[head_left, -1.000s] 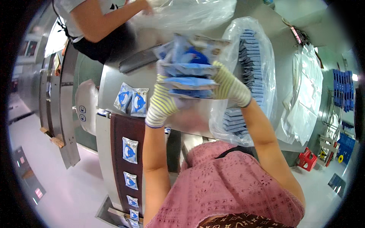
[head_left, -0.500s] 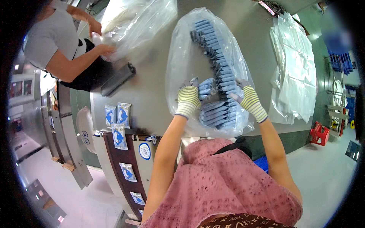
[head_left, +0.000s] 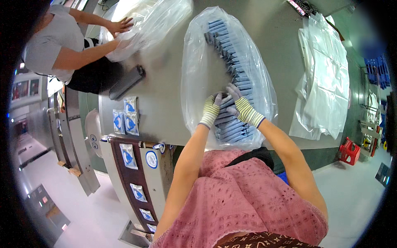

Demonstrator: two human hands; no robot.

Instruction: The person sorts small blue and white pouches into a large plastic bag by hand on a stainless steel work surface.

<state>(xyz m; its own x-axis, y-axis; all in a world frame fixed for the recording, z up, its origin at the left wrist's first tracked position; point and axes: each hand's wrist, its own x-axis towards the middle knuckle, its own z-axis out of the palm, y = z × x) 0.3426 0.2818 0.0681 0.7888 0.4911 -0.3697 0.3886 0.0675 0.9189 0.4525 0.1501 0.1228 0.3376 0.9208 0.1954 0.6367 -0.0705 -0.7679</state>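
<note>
Well to the left of the fingers, a crumpled clear sheet (head_left: 161, 25) is being handled by a co-worker (head_left: 62, 51). Nearer to the fingers, on the same side, three loose packets (head_left: 118, 122) are laid on the counter (head_left: 165, 95). Below these, four packets (head_left: 128, 156) are spaced out on a brown belt (head_left: 132, 175); if the belt runs on, the loose ones could be pushed about by new arrivals.

The left hand (head_left: 211, 109) is placed at the left edge of a row of blue packets (head_left: 241, 80), its fingers bent against it; whether anything is pinched cannot be told. The row is surrounded by a clear bag (head_left: 194, 62) and stretched from between the hands to well beyond the fingertips. By the right hand (head_left: 245, 108), packets are straddled with thumb and fingers apart; a firm grasp cannot be confirmed. Uneven pressure from either side could make the curved row buckle or topple, and the thin film could be snagged by the gloves. Right of the fingers, well apart, flat bags (head_left: 324, 78) are stacked.
</note>
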